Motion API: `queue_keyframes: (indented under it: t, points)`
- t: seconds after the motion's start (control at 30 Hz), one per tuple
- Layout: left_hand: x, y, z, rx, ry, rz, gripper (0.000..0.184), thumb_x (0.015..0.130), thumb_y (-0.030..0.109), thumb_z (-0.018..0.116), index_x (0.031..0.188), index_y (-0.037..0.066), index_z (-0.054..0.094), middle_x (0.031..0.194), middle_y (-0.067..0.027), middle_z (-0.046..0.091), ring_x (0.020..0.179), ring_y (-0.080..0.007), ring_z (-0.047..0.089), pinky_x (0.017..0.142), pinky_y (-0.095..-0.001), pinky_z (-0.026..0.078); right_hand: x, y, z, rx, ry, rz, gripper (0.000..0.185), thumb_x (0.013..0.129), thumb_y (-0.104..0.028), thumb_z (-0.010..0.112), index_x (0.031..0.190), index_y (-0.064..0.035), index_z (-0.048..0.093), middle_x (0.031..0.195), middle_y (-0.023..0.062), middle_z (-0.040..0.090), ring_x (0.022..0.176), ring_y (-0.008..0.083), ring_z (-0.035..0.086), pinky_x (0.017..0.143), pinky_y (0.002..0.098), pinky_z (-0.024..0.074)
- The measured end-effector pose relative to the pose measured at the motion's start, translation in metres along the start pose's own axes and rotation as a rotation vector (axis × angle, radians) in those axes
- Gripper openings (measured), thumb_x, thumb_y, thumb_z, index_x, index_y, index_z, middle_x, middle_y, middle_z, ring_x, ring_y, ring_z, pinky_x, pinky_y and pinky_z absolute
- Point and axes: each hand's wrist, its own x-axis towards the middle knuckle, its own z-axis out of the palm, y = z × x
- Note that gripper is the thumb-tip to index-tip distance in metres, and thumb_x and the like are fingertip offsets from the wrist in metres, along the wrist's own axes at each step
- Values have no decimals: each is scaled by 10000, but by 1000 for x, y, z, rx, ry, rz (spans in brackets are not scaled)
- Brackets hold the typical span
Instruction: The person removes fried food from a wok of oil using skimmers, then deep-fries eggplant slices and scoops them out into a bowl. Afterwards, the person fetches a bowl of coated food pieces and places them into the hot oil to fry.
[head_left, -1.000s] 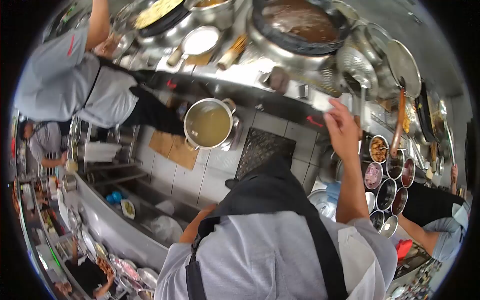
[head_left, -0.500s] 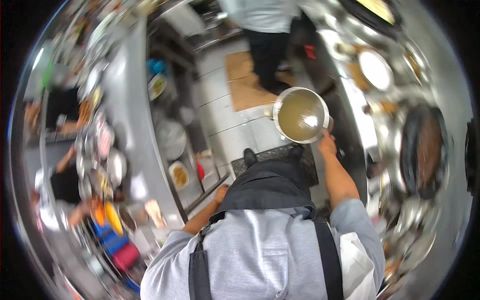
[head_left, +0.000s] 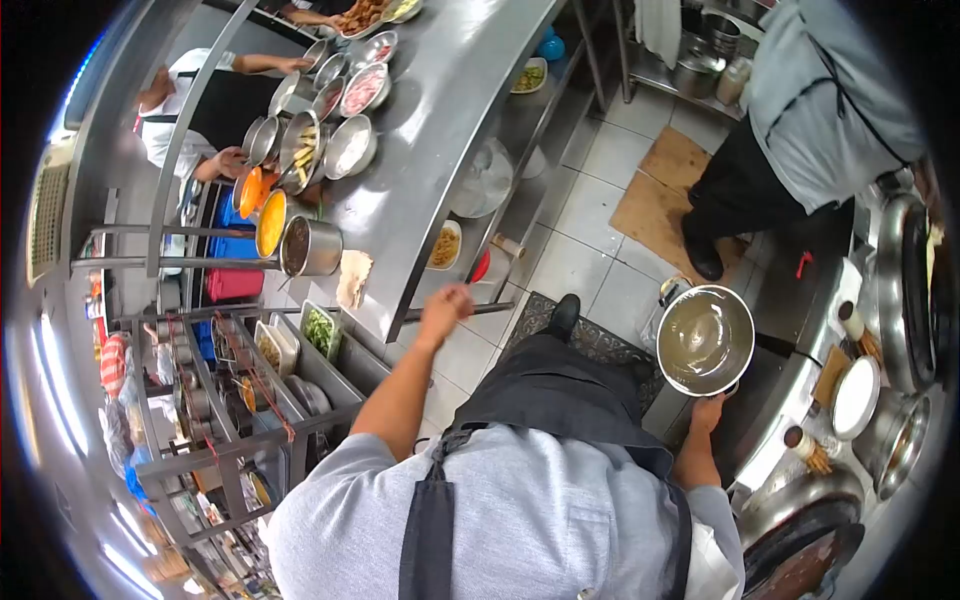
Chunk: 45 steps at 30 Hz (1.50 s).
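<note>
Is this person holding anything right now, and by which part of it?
The right hand holds the metal pot by its near side handle. The left hand shows nothing in it.

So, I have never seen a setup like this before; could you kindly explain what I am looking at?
Of course. There is no machine here: a person works with two bare hands, and every picture comes from one camera on their head, looking forward and down. The wide view makes the edges look bent.

The right hand is at the near handle of a metal pot of thin liquid, and appears to hold it. The left hand is raised, with nothing visible in it.

On the steel counter to the left sit metal bowls of food. A co-worker stands beyond the pot.
</note>
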Motion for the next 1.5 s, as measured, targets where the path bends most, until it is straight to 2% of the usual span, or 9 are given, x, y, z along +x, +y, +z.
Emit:
queue_keyframes:
  t: [0.13,0.2,0.33,0.63,0.77,0.87,1.1,1.33,1.5]
  points:
    - [72,102,-85,-186,86,150,263,921,292,603,984,37,602,804,-66,638,683,-167,618,624,-296,522,4,22,13,99,268,-109,385,842,-184,580,1181,-34,477,1031,235,652,950,384,654,781,499,518]
    - [114,140,-115,-452,249,114,220,916,287,582,921,68,587,798,-72,637,680,-190,623,659,-334,546,-20,5,-10,444,163,186,319,817,-153,583,1090,-32,471,888,188,625,761,309,656,605,449,525]
    - [198,160,-172,-716,466,-78,404,929,316,587,1142,-8,472,992,-176,582,872,-292,608,726,-440,562,-58,9,-60,560,57,142,222,789,-94,585,951,-68,436,697,95,528,477,159,557,350,298,436]
    - [216,140,-154,-915,625,247,316,828,39,487,1121,-64,543,1086,-182,606,919,-291,641,741,-448,583,-190,-91,-200,372,29,-173,126,816,12,583,883,-41,490,721,61,556,534,137,593,474,255,505]
    - [174,139,-113,-804,426,172,156,819,48,529,968,4,542,959,-127,635,842,-240,659,662,-391,582,-255,-145,-201,920,-91,-419,137,839,9,641,898,-28,523,894,97,635,751,176,675,692,288,581]
    - [156,146,-66,-735,214,126,139,824,45,542,957,5,538,902,-112,630,770,-212,647,621,-352,572,-301,-186,-161,841,-292,-490,218,812,-115,702,908,-37,523,995,169,652,885,242,663,810,386,561]
    - [89,182,70,-622,-580,112,122,844,5,507,960,1,545,884,-96,640,721,-168,632,611,-305,551,-357,-251,-102,1633,-649,-485,114,970,-180,531,957,-91,461,864,175,609,607,226,596,514,317,501]
    - [-10,196,132,-514,-973,43,163,864,34,512,1010,4,579,938,-97,673,786,-181,672,690,-343,589,-408,-207,-108,1629,-379,-466,101,974,-145,526,1034,-80,478,885,149,615,569,145,574,472,244,458]
    - [-70,180,150,-400,-1142,62,193,860,43,515,1033,6,594,958,-100,684,775,-188,682,678,-341,583,-439,-145,-103,1060,254,-383,226,888,-151,662,1077,-53,585,895,70,572,659,134,547,559,248,442]
